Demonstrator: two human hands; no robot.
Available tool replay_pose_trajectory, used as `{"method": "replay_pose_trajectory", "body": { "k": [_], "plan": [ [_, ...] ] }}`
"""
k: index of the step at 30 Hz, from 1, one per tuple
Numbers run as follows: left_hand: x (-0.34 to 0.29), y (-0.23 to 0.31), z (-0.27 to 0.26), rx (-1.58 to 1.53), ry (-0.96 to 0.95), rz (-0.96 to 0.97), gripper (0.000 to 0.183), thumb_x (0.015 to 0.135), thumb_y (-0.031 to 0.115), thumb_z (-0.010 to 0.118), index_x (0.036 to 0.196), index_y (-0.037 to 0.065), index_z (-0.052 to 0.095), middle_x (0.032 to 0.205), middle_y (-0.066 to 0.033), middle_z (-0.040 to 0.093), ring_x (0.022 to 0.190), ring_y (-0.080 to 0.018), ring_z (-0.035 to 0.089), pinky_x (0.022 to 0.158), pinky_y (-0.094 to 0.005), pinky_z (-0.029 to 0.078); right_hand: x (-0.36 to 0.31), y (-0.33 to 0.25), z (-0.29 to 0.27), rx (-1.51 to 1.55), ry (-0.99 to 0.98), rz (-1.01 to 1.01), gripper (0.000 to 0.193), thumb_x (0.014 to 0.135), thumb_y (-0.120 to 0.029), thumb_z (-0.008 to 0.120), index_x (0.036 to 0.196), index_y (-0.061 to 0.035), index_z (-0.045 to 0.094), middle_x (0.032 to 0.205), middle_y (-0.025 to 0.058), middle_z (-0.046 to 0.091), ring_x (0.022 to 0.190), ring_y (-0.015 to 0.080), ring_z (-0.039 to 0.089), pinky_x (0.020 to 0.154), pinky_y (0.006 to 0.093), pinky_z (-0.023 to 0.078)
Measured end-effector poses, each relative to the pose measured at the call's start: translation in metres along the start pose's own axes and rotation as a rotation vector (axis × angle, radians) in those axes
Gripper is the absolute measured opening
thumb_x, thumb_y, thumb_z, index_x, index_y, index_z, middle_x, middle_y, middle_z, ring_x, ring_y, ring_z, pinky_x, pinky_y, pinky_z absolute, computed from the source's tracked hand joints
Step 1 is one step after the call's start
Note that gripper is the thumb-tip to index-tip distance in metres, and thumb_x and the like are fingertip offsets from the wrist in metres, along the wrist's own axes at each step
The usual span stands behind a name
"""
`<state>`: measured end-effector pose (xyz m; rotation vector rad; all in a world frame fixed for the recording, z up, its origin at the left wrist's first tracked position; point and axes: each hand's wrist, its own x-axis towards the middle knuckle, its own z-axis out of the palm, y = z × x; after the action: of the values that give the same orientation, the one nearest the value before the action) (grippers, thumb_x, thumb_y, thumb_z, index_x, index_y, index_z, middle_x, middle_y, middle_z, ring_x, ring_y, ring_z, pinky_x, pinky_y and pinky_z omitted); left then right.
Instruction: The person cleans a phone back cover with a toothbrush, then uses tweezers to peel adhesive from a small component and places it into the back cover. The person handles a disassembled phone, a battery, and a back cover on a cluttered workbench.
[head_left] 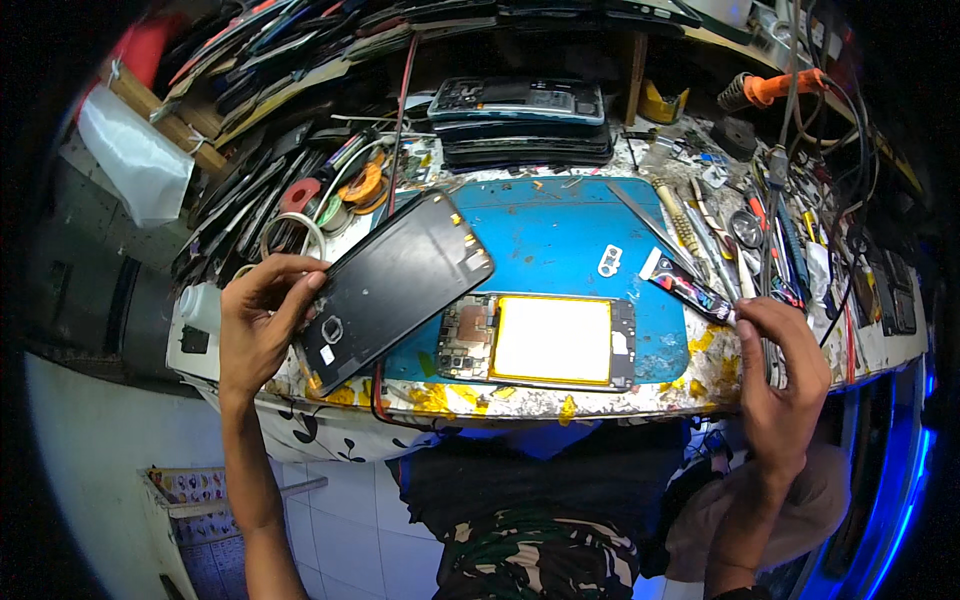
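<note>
My left hand (268,325) pinches the left edge of a black phone back cover (395,290) between thumb and fingers. The cover is held tilted over the left part of a blue work mat (540,235), its inner face showing a camera opening and small gold patches. Below and to the right, an opened phone (552,342) with a white, yellow-edged battery lies on the mat's near part. My right hand (785,380) has its thumb and forefinger closed on the near end of a dark glue tube (688,288) with a white far end.
A small white metal bracket (610,261) lies on the mat. Tweezers (655,230) and several hand tools crowd the right side. At the back stands a stack of phone parts (520,120). Solder spools (360,187) sit at left, and an orange-handled iron (780,88) hangs at upper right.
</note>
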<state>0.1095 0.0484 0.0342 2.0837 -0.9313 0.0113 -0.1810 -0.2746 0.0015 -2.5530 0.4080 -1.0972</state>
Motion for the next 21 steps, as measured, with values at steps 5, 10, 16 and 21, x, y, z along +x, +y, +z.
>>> {"method": "replay_pose_trajectory", "body": {
  "k": [5, 10, 16, 21],
  "plan": [
    [-0.020, -0.022, -0.013, -0.026, 0.096, -0.092, 0.014, 0.097, 0.007, 0.069, 0.108, -0.001, 0.073, 0.084, -0.0002, 0.070, 0.070, -0.0042, 0.059, 0.063, -0.0195, 0.046, 0.004, 0.003, 0.000, -0.066, 0.015, 0.053, 0.015, 0.088, 0.008, 0.069, 0.103, 0.0045, 0.070, 0.100, 0.0168, 0.072, 0.095, 0.0296, 0.071, 0.086, 0.0370, 0.054],
    [-0.026, -0.035, -0.012, 0.069, 0.135, -0.093, 0.014, 0.097, 0.007, 0.069, 0.106, -0.002, 0.073, 0.083, -0.0008, 0.069, 0.072, -0.0050, 0.057, 0.066, -0.0209, 0.046, -0.002, 0.003, 0.004, -0.098, 0.017, 0.087, 0.015, 0.090, 0.007, 0.068, 0.105, 0.0045, 0.071, 0.103, 0.0154, 0.073, 0.099, 0.0254, 0.070, 0.091, 0.0358, 0.052],
    [-0.028, -0.044, -0.010, 0.078, 0.196, -0.121, 0.014, 0.097, 0.007, 0.069, 0.107, -0.001, 0.074, 0.084, -0.0007, 0.069, 0.073, -0.0043, 0.057, 0.065, -0.0201, 0.046, -0.020, 0.013, 0.002, -0.042, 0.007, 0.252, 0.016, 0.094, 0.005, 0.065, 0.110, 0.0051, 0.070, 0.107, 0.0145, 0.072, 0.102, 0.0220, 0.069, 0.094, 0.0341, 0.052],
    [-0.040, -0.050, -0.019, 0.120, 0.255, -0.211, 0.015, 0.096, 0.007, 0.070, 0.108, -0.001, 0.074, 0.086, -0.0011, 0.069, 0.074, -0.0045, 0.057, 0.065, -0.0199, 0.046, -0.034, 0.018, -0.001, -0.017, -0.021, 0.343, 0.015, 0.099, 0.002, 0.061, 0.110, 0.0053, 0.069, 0.110, 0.0150, 0.070, 0.103, 0.0210, 0.067, 0.094, 0.0336, 0.053]
  ]
}}
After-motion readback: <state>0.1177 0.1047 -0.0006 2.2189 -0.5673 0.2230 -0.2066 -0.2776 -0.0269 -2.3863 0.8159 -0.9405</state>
